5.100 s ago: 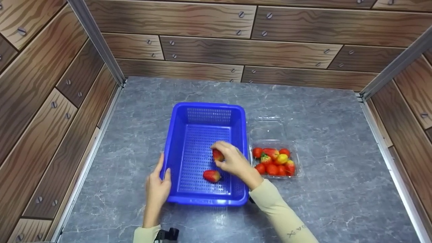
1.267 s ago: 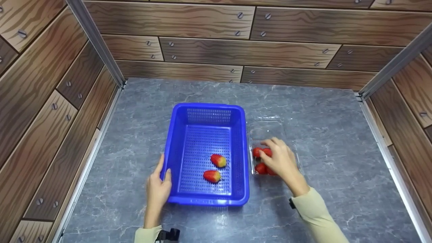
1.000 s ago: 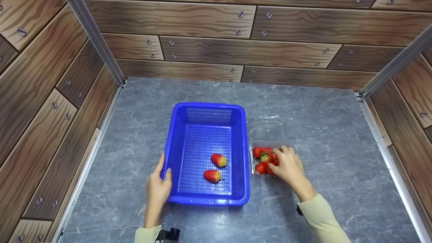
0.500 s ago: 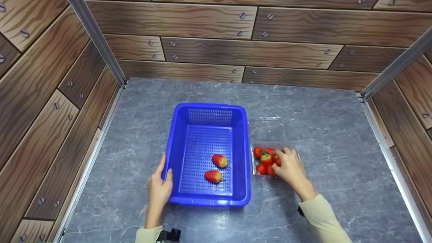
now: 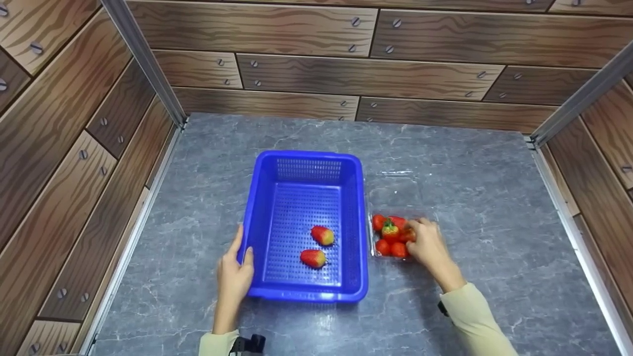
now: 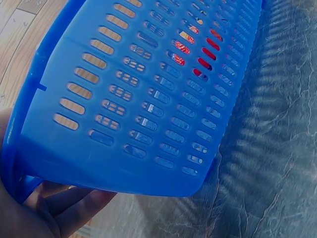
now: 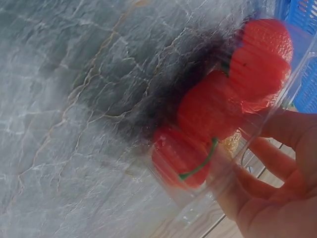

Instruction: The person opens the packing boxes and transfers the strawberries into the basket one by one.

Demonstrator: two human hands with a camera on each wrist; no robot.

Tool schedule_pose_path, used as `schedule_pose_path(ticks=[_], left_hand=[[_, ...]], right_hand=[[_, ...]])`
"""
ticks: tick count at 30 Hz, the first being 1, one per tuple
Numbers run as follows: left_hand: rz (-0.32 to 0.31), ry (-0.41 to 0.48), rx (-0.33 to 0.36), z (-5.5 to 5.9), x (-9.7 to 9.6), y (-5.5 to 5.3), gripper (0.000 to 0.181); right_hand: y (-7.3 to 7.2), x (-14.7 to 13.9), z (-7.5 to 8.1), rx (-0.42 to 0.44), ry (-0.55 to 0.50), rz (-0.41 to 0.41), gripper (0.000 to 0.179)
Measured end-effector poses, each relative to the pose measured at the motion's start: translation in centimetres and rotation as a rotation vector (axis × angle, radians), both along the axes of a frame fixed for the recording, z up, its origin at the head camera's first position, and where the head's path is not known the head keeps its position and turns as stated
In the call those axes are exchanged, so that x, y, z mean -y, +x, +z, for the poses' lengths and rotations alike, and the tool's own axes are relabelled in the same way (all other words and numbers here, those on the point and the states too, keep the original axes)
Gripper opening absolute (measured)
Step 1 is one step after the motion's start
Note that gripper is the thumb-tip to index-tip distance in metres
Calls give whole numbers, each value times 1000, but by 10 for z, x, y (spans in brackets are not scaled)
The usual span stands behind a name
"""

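Note:
A blue perforated basket (image 5: 306,296) stands on the grey surface. My left hand (image 5: 235,274) grips its left rim, fingers hooked beneath the edge in the left wrist view. Two strawberries, one (image 5: 322,236) behind the other (image 5: 313,258), lie on the basket floor. To the right, a clear plastic clamshell (image 5: 371,247) holds several red fruits, including a strawberry with a green cap (image 5: 390,231) and round tomatoes (image 5: 383,247). My right hand (image 5: 429,247) reaches into its right end, fingers bent around red fruit (image 5: 410,235); whether they pinch it is hidden.
The clamshell's transparent lid (image 5: 395,190) lies folded back behind it, close to the basket's right side. Wood-patterned walls (image 5: 296,71) enclose the back and both sides, with metal rails (image 5: 148,64) at the corners.
Earlier my right hand set a strawberry down beside the other in the basket. It then moved right to the clamshell and shifted toward its right end. My left hand keeps its hold.

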State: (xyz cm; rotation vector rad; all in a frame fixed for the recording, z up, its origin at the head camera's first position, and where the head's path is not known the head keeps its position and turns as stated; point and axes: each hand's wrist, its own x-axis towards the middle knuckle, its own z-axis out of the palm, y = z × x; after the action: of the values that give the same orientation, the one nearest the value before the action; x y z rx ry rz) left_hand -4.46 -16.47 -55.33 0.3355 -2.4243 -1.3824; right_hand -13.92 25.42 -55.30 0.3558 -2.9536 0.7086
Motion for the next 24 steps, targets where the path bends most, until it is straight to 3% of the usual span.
schedule_pose_path(ticks=[10,24], left_hand=[[-3,10,-10,1,-1,0,57],[5,15,21,1,0,0,57]], right_hand=[[-3,3,-4,9,-30,18,40],[-4,-1,-4,-15,30,24,32]])
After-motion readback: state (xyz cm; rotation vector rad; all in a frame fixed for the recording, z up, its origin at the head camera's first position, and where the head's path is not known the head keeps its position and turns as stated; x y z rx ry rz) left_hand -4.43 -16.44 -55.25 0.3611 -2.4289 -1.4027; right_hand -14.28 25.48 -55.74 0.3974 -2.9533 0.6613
